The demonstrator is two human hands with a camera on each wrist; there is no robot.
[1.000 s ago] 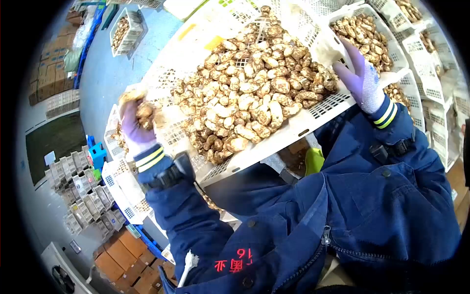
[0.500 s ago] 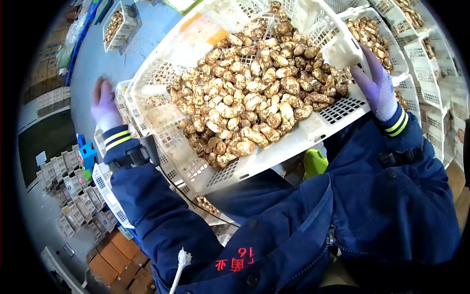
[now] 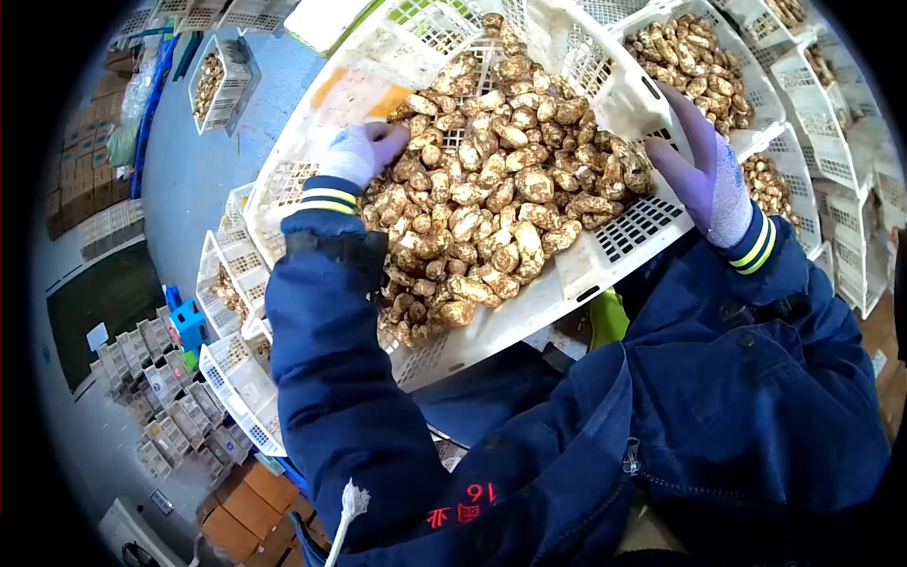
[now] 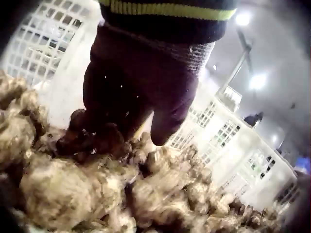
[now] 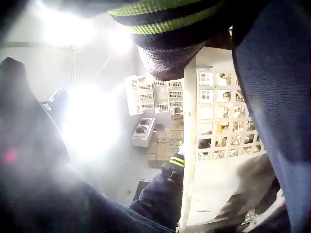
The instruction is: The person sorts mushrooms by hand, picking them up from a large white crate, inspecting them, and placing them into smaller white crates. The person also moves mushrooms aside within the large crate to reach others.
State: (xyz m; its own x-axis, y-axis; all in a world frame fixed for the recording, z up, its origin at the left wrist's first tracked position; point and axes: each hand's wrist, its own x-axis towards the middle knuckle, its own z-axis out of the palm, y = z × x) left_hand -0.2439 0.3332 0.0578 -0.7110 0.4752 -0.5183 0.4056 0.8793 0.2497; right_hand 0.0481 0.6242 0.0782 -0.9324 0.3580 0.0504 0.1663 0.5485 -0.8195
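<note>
A broad white plastic crate [image 3: 529, 307] stands tilted at the person's lap, holding a heap of lumpy brown-and-cream mushrooms [image 3: 491, 194]. In a purple glove, the left hand [image 3: 364, 153] reaches down onto the heap's left side. In the left wrist view its fingers touch mushrooms [image 4: 58, 191], with the thumb standing apart from them. The right hand [image 3: 709, 180], gloved alike, rests at the crate's right rim, thumb and forefinger spread in a V; its other fingers are hidden. In the right wrist view that glove [image 5: 163, 60] lies beside the crate wall [image 5: 209, 184].
More white crates of mushrooms [image 3: 694, 71] stand at the right, and others [image 3: 231, 283] close on the left. One crate [image 3: 222, 90] sits on the blue floor. Cardboard boxes [image 3: 250, 506] are stacked at lower left.
The left hand held mushrooms over the crate's left edge, then moved out left of the crate without them, and now is back on the heap. The right hand has stayed at the rim.
</note>
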